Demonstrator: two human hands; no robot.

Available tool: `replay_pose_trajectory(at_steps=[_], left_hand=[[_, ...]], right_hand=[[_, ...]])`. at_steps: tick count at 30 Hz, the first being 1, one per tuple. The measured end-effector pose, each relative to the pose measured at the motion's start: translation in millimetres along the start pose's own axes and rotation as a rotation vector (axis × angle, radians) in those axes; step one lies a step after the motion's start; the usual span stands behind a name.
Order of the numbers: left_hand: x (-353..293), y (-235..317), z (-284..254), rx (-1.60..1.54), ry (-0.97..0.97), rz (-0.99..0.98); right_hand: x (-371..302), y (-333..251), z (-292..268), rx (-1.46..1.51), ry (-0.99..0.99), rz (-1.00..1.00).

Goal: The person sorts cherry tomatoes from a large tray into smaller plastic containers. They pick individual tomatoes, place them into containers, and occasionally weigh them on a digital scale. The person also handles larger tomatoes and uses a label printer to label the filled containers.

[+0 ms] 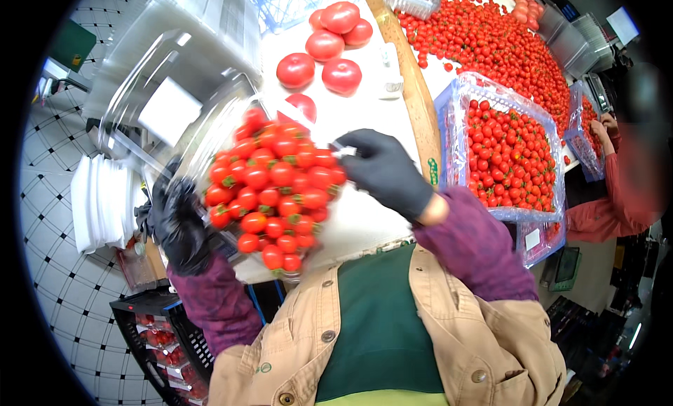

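Observation:
A clear plastic container heaped with cherry tomatoes (pixel 270 185) is tilted toward me over the near left part of the white table (pixel 364 220). My left hand (pixel 181 220), in a black glove, grips its left side, and the container's base is mostly hidden. My right hand (pixel 385 169), also black-gloved, is at the right edge of the heap with its fingers pinched. A small white bit shows at those fingertips, too blurred to name. Just beyond the container lie several large tomatoes (pixel 324 45).
Stacked clear plastic containers (pixel 210 27) rise at the far left. To the right, past a wooden strip (pixel 413 90), stands a lined crate of cherry tomatoes (pixel 512 153), with a loose pile (pixel 491 45) behind it. A co-worker's hands (pixel 603 129) are farther right. A black crate (pixel 151 308) sits lower left.

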State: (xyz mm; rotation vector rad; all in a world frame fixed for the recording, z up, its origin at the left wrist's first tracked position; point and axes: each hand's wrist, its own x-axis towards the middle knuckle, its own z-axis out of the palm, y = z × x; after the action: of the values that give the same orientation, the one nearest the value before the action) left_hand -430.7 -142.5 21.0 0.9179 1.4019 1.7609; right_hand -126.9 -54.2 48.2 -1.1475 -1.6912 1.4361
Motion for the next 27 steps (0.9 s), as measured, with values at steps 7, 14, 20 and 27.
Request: replay_pose_trajectory(at_steps=[7, 14, 20, 27], left_hand=[[-1, -53, -108, -0.419, 0.213, -0.105], [-64, -58, -101, -0.032, 0.579, -0.076], [-137, -60, -10, -0.010, 0.419, -0.330], [-150, -80, 52, -0.367, -0.255, -0.501]], right_hand=[[129, 23, 100, -0.102, -0.150, -0.082], [138, 55, 88, 0.260, -0.314, 0.134], [107, 56, 70, 0.351, -0.129, 0.063], [97, 46, 86, 0.218, -0.154, -0.097]])
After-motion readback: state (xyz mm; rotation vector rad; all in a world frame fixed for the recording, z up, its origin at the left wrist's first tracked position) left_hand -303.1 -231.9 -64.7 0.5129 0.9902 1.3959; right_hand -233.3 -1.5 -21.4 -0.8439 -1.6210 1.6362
